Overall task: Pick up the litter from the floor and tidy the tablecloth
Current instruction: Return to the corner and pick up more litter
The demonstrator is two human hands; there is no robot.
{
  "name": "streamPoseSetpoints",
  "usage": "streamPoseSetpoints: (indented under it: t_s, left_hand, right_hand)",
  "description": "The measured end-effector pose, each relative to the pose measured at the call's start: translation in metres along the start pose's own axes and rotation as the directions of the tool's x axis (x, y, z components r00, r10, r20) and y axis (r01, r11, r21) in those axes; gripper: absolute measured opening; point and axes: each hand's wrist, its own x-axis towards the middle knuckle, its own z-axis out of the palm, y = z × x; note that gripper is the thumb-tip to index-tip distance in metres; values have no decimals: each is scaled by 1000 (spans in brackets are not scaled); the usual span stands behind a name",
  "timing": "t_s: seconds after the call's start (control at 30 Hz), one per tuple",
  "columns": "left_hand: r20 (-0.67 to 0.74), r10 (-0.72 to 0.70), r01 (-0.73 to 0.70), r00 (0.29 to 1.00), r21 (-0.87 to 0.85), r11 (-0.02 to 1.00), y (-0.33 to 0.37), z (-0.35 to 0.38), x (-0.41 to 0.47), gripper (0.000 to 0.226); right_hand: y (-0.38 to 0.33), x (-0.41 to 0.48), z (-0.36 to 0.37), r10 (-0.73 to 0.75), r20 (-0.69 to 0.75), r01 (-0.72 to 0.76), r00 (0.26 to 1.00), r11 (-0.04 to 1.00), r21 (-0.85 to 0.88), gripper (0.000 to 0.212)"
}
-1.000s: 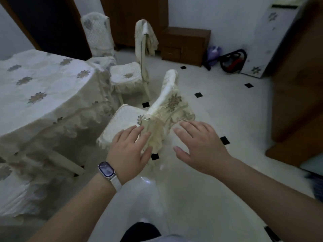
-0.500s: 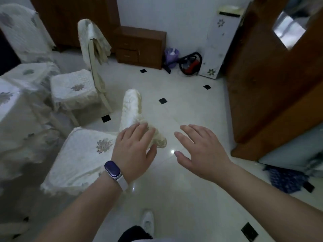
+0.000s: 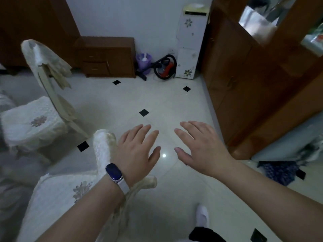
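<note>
1. Since the earlier frame, my left hand (image 3: 138, 151) slid off the chair back (image 3: 102, 145).
2. It and my right hand (image 3: 201, 147) hovered with fingers spread, holding nothing.
3. Tablecloth (image 3: 10, 172) hung blurred at far left.

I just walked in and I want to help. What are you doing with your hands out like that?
A person stands on the white tiled floor and reaches forward. The left hand, with a blue wristband, hovers by the top of a cloth-covered chair back. The right hand is over bare floor. Both have spread fingers and hold nothing, so no litter is picked up yet. A purple waste bin stands across the room beside a red vacuum cleaner.
</note>
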Motion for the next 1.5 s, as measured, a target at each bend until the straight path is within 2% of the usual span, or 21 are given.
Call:
streamPoseSetpoints:
  t_s: [0.33, 0.53, 0.73, 0.93, 1.07, 1.27, 1.5]
  left_hand:
    - [131, -71, 60, 989, 86, 995, 30, 77, 153, 47]
    - [87, -140, 126, 986, 155, 980, 41, 99, 236, 46]
    - [43, -212, 196, 976, 237, 952, 27, 104, 282, 47]
    - [24, -254, 240, 967, 257, 936, -17, 129, 318, 46]
    - [25, -270, 260, 962, 204, 944, -61, 160, 349, 46]
    - [53, -295, 288, 954, 113, 951, -150, 196, 417, 48]
    - [10, -299, 297, 954, 87, 951, -269, 204, 499, 46]
  right_hand:
    - [156, 66, 58, 1, -12, 1, 1000, 993, 120, 51]
    - [252, 130, 73, -86, -79, 98, 993, 981, 168, 51]
    - [284, 188, 89, -154, -101, 174, 983, 959, 223, 50]
    - [293, 250, 119, -206, -110, 228, 972, 940, 254, 48]
    - [305, 300, 149, -223, -88, 238, 971, 945, 223, 49]
    - [312, 404, 187, -221, 19, 215, 975, 961, 175, 51]
    - [294, 546, 213, -224, -39, 227, 974, 965, 133, 50]
